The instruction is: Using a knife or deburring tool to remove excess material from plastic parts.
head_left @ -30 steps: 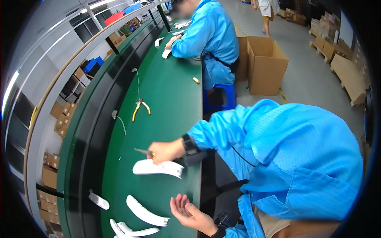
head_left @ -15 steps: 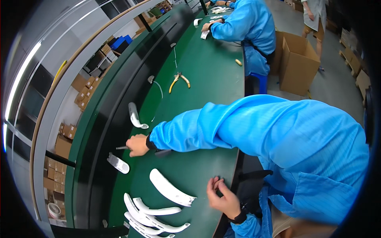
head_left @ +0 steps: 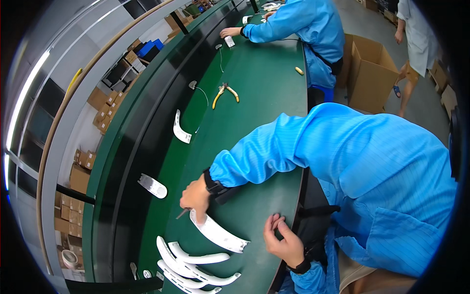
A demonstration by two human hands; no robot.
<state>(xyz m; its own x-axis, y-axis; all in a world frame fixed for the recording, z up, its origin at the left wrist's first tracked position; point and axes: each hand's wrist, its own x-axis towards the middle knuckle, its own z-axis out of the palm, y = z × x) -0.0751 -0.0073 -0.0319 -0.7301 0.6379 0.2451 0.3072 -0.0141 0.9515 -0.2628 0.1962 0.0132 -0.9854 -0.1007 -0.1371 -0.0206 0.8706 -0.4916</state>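
Observation:
My right hand reaches over the green work surface and is closed around a thin tool with a metal tip; its kind is unclear. One of its fingers presses onto the upper end of a curved white plastic piece. My left hand hovers by the near edge, fingers loosely curled, thumb apart, with nothing visible in it. Below the single piece lie several curved white pieces in an overlapping pile. Farther off, another white piece and a bent white piece rest separately.
Yellow-handled pliers lie open farther up the surface. Small parts with thin wires lie along the dark rail. A co-worker in a blue sleeve handles a white piece at the far end. A cardboard box stands on the floor.
My right hand has come back from beside the rail to the single curved piece and now touches it. The bent white piece sits farther up and turned. The co-worker's hand has moved left.

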